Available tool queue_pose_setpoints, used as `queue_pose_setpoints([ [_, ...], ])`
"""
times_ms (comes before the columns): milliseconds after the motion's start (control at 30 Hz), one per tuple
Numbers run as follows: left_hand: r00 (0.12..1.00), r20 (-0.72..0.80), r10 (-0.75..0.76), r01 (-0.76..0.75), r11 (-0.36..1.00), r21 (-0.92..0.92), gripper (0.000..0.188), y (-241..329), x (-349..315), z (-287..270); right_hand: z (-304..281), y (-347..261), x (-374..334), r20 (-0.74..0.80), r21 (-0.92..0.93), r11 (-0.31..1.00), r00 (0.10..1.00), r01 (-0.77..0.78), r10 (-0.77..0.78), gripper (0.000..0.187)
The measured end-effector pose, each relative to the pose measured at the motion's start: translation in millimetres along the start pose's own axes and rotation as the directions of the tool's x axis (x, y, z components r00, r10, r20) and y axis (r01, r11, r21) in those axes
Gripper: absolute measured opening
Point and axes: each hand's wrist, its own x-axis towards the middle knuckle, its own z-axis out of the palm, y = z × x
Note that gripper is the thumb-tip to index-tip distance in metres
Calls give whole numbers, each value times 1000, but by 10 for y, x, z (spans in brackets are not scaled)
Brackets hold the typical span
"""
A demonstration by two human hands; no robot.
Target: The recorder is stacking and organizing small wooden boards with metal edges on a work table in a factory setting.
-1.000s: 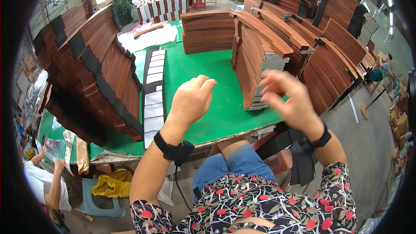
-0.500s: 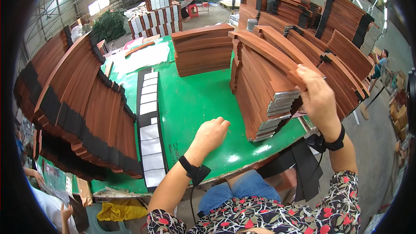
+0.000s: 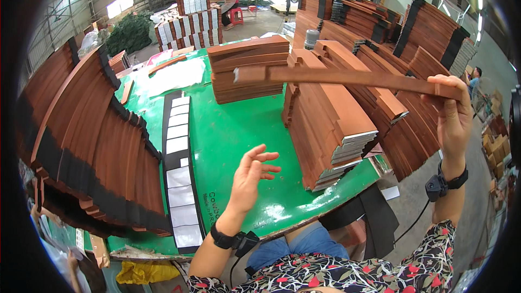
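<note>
My right hand (image 3: 453, 106) is closed round one end of a long brown strip (image 3: 347, 77), which looks like leather or wood-toned material. The strip is raised and reaches leftward above a stack of similar brown strips (image 3: 325, 116) at the table's right side. My left hand (image 3: 254, 172) hovers over the green tabletop (image 3: 228, 125) with its fingers apart and nothing in it. To its left lies a long black strip (image 3: 172, 157) bearing a row of white rectangles (image 3: 182, 182). Both wrists wear black bands with small devices and cables.
A tall row of brown and black strips (image 3: 103, 146) fills the table's left side. Another brown stack (image 3: 249, 70) stands at the table's back. More stacks (image 3: 429, 38) rise at the right. Black flat pieces (image 3: 369, 217) hang by the front edge. Other people are in the background.
My right hand has lifted the top strip off the near right stack and moved right with it. My left hand has turned up and its fingers have spread.
</note>
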Motion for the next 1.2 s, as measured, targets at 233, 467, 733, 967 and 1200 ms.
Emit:
queue_pose_setpoints([
  [233,957,106,271,-252,953,-170,77,611,-340,87,665,15,-265,211,355,844,914,-401,346,22],
  [467,842,-442,310,-465,833,-300,65,917,-865,-113,1056,-438,-432,677,104,904,695,-414,241,64],
  [733,960,-169,222,-209,974,92,59,860,-896,-32,1226,-713,-152,526,-193,955,846,224,-92,74],
  [967,968,243,61,-174,862,477,58,757,-918,210,1376,-578,-207,670,-199,969,742,147,25,76],
  [1200,953,251,170,-277,825,493,57,759,-815,221,1338,-485,-179,853,-197,968,459,-153,246,50],
])
